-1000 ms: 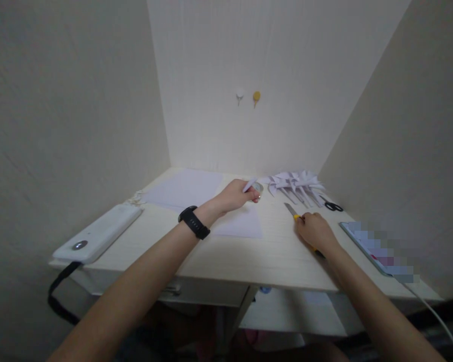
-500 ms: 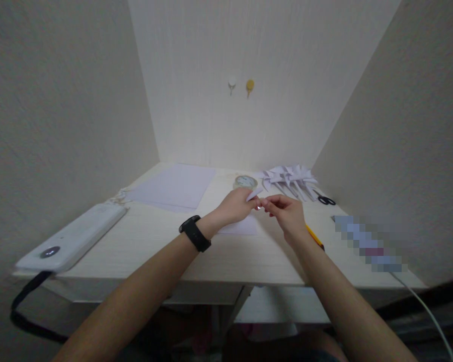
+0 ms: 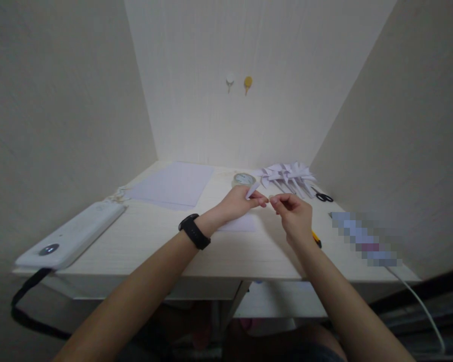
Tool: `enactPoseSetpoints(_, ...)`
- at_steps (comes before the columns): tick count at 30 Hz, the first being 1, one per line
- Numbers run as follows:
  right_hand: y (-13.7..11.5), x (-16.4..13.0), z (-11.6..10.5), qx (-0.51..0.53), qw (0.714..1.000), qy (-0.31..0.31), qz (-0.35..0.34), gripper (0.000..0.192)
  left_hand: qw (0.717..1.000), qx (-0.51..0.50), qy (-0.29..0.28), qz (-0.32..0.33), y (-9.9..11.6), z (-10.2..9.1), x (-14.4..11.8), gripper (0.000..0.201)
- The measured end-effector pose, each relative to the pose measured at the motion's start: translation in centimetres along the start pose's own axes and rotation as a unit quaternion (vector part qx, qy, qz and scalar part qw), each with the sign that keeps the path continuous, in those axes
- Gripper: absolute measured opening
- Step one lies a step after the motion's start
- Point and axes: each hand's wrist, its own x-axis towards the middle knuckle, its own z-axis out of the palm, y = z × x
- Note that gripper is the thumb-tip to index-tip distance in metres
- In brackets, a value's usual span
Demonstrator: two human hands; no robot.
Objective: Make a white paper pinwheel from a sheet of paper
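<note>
My left hand (image 3: 238,203), with a black band on its wrist, pinches a small folded white paper piece (image 3: 252,189) above the desk (image 3: 226,256). My right hand (image 3: 295,215) is raised just to the right, its thumb and fingertips pinched together a short gap from the left fingers. Whatever sits between those fingertips is too small to tell. A clear tape roll (image 3: 243,179) lies just behind the hands. A small white sheet (image 3: 237,224) lies under them. A yellow utility knife (image 3: 316,239) rests on the desk below my right wrist.
A pile of folded white paper pinwheels (image 3: 287,175) and black scissors (image 3: 322,197) lie at the back right. Large white sheets (image 3: 173,184) lie at the back left. A white device (image 3: 71,235) with a black strap sits at the left edge, a blurred phone (image 3: 366,237) with a cable at the right. Walls enclose three sides.
My right hand left the yellow knife on the desk, rose to meet my left hand at the paper piece, and has now drawn slightly away to the right. My left hand pulled back from the tape roll.
</note>
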Motion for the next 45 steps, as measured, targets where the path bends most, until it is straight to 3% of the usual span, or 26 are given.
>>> enactPoseSetpoints(3, -0.5, -0.2, -0.2, 0.063, 0.998, 0.001, 0.006, 0.025, 0.999, -0.043, 0.009, 0.006, 0.1, 0.0, -0.1, 0.012)
enactPoseSetpoints(6, -1.3, -0.3, -0.6, 0.098, 0.995, 0.010, 0.009, 0.029, 0.999, -0.020, 0.026, -0.002, -0.4, -0.2, 0.0, 0.009)
enactPoseSetpoints(10, -2.8, -0.2, -0.8, 0.119, 0.993, -0.004, -0.015, 0.033, 0.994, 0.106, 0.041, -0.001, -0.9, -0.4, 0.0, 0.011)
enactPoseSetpoints(15, -3.6, -1.0, 1.3, 0.057, 0.995, -0.059, -0.064, 0.075, 0.946, 0.319, 0.055, 0.012, -0.5, 0.6, -0.9, 0.024)
enactPoseSetpoints(19, -3.5, -1.4, 2.7, 0.023, 0.998, -0.044, -0.039, 0.060, 0.933, 0.355, 0.055, 0.033, -0.7, 1.5, -1.2, 0.027)
enactPoseSetpoints(24, -2.9, -1.1, 2.2, 0.040, 0.999, -0.025, -0.023, 0.051, 0.944, 0.320, 0.054, 0.050, -0.3, 1.1, -1.3, 0.021)
enactPoseSetpoints(27, -2.5, -0.9, 1.0, 0.066, 0.997, -0.004, -0.042, 0.051, 0.971, 0.232, 0.030, 0.053, 0.1, -0.1, -1.4, 0.033)
enactPoseSetpoints(32, -2.0, -1.0, -1.0, 0.067, 0.995, 0.012, -0.069, 0.052, 0.995, 0.093, -0.030, 0.015, -0.2, -1.6, -1.4, 0.028)
enactPoseSetpoints(41, -1.6, -2.0, -1.6, 0.083, 0.994, 0.025, -0.070, 0.048, 1.000, -0.005, -0.018, -0.014, -0.3, -0.6, -1.2, 0.021)
enactPoseSetpoints(45, -1.2, -2.1, -1.7, 0.066, 0.996, 0.022, -0.060, 0.048, 1.000, 0.000, -0.014, -0.018, -0.7, -0.4, -1.1, 0.020)
